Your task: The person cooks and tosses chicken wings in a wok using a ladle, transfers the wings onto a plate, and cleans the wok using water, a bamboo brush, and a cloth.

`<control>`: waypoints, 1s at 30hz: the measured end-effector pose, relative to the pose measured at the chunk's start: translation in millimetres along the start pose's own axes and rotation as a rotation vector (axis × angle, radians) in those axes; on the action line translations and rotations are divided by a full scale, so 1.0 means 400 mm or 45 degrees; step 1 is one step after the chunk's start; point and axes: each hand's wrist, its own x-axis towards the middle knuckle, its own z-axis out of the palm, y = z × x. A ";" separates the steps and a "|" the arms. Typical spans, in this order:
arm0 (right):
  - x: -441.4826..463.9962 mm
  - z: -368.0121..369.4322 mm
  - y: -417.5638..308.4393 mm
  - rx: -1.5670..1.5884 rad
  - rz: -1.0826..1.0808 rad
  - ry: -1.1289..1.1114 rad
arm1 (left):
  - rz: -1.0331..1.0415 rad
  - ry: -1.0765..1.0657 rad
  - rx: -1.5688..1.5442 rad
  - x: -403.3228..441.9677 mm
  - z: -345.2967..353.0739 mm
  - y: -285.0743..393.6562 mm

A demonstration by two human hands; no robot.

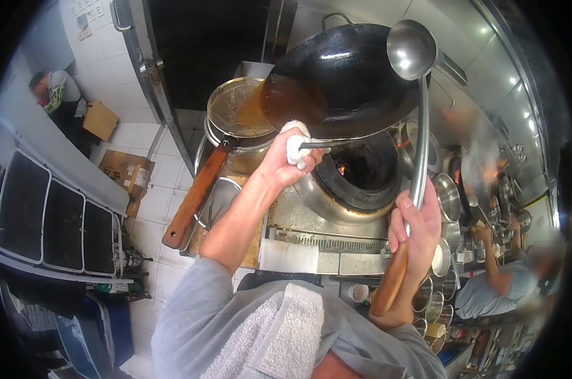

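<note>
My left hand [288, 155] is closed around a white cloth [296, 144] on the handle of a large black wok [355, 76]. The wok is tilted to the left, and brown liquid runs over its edge into a round mesh strainer [240, 104]. That strainer has a wooden handle [197, 196] and rests over a metal pot [248, 159]. My right hand [418, 227] grips the wooden end of a long steel ladle [420, 139]. The ladle's bowl is raised by the wok's right rim.
Below the wok is a burner [361, 174] with a small flame inside. Metal bowls [447, 197] stand along the right. A co-worker [500, 284] is at another stove on the right. Another person [61, 95] bends near a cardboard box [100, 121] at the upper left.
</note>
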 end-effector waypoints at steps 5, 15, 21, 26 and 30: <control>0.010 0.031 -0.005 0.036 0.005 -0.038 | -0.085 -0.188 -0.149 0.001 -0.015 -0.003; 0.014 0.096 0.008 0.060 -0.015 -0.184 | -0.053 -0.342 -0.218 0.004 -0.027 -0.030; 0.002 0.117 0.013 0.082 -0.040 -0.259 | -0.038 -0.538 -0.211 0.035 -0.045 -0.047; -0.003 0.083 0.007 0.097 -0.025 -0.338 | -0.099 -0.615 -0.094 0.061 -0.051 -0.050; 0.021 0.016 0.008 0.147 -0.038 -0.341 | -0.109 -0.415 -0.021 0.059 -0.021 -0.050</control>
